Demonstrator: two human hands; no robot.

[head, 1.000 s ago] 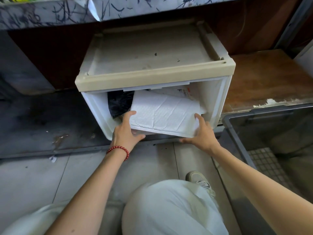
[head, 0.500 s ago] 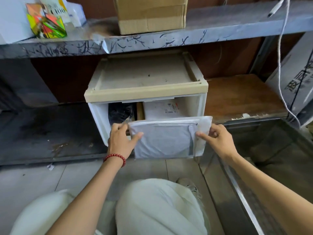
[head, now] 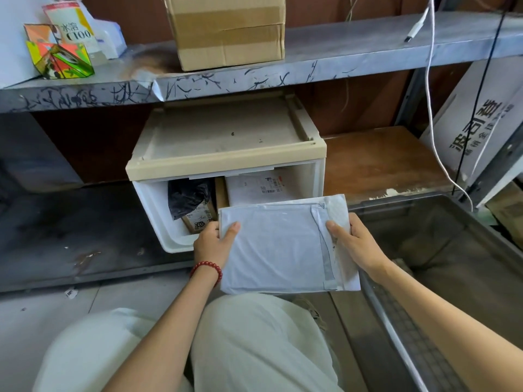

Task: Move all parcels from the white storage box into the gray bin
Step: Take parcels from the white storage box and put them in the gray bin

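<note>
A flat white padded parcel (head: 278, 247) is held in the air in front of the white storage box (head: 226, 159), fully outside its opening. My left hand (head: 212, 244) grips its left edge, thumb on top. My right hand (head: 353, 241) grips its right edge the same way. Inside the box lie a black bag parcel (head: 186, 196), a white labelled parcel (head: 254, 188) and a small brown carton (head: 199, 219). The gray bin (head: 441, 250) stands open on the floor to the right, just beyond my right hand.
The box sits on a low dark shelf under a grey shelf board (head: 311, 63) carrying a cardboard box (head: 226, 29) and colourful packets (head: 56, 52). A white cable (head: 433, 108) hangs at the right. My knees (head: 254, 343) are below the parcel.
The white parcel has come out of the storage box, lifted toward me and a little to the right, both hands still holding it. The camera has tilted up.
</note>
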